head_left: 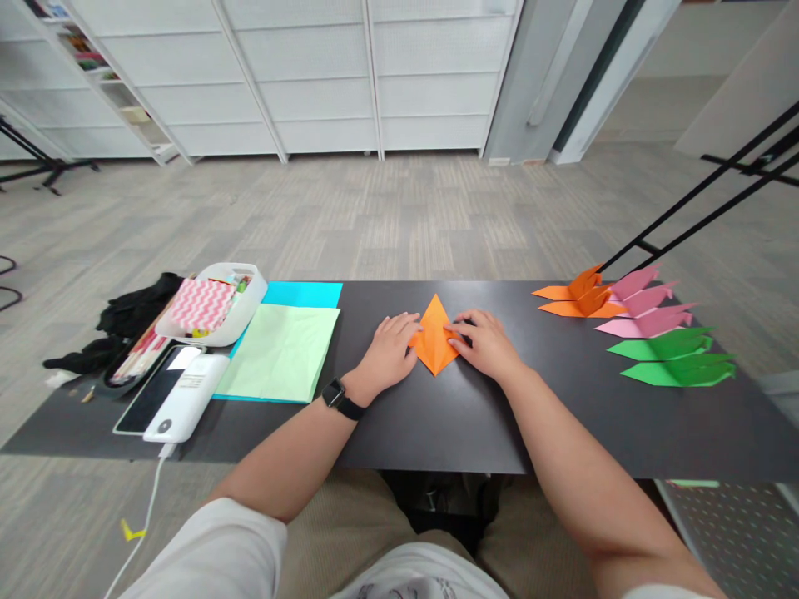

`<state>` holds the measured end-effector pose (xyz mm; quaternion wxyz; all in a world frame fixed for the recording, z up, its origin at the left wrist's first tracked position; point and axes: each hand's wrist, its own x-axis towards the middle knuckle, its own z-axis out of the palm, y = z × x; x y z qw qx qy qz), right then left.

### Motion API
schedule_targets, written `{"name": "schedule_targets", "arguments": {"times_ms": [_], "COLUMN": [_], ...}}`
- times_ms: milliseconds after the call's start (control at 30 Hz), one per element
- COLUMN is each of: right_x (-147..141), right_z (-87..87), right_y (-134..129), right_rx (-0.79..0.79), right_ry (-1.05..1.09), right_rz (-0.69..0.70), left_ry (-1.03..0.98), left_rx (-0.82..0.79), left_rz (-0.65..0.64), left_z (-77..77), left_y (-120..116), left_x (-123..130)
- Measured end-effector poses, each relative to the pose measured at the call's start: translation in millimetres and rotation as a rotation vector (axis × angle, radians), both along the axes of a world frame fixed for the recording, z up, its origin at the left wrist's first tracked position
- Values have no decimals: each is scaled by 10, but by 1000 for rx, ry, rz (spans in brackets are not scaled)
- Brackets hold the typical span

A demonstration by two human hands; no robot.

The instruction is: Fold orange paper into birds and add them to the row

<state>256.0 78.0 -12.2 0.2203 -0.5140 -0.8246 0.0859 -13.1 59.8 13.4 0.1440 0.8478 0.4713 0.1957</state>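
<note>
An orange paper folded into a diamond (435, 337) lies on the dark table in front of me, one point facing away and one toward me. My left hand (392, 348) rests at its left edge, fingertips on the paper and a black watch on the wrist. From the other side, my right hand (487, 343) touches the right edge with its fingers bent and slightly apart. Both hands press the paper against the table; neither lifts it.
Folded paper birds in orange (580, 295), pink (649, 308) and green (680, 368) stand at the right. At the left are light green sheets (284, 353) over blue paper, a white basket (240, 320), a white device (186, 399) with a cable, a phone and black cloth (141, 308).
</note>
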Motion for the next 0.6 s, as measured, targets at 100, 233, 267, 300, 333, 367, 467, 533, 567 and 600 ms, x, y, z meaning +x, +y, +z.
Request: {"name": "schedule_targets", "arguments": {"times_ms": [100,233,267,300,333,367,467,533,567,600], "right_x": [3,-6,-8,-9,-9,-6,10,26,34,41], "right_z": [-23,-37,-37,-36,-34,-32,-31,-36,-39,-42], "right_y": [12,9,8,6,5,5,9,13,15,17], "right_rx": [16,44,44,41,36,31,18,10,7,5], "right_ry": [3,24,25,22,19,15,7,1,-1,-2], "right_rz": [9,-6,-12,-18,-22,-26,-43,-48,-47,-45], "left_ry": [23,42,36,27,21,20,46,57,57,55], "left_rx": [20,-47,-59,-65,-68,-72,-91,-95,-94,-91], "left_rz": [-91,-167,-156,-138,-122,-111,-119,-126,-127,-125], "left_z": [-17,-11,-4,4,12,18,18,2,-8,-16], "left_y": [23,3,-9,-21,-31,-40,-46,-38,-32,-27], "left_x": [-12,11,18,25,30,32,24,11,5,-1]}}
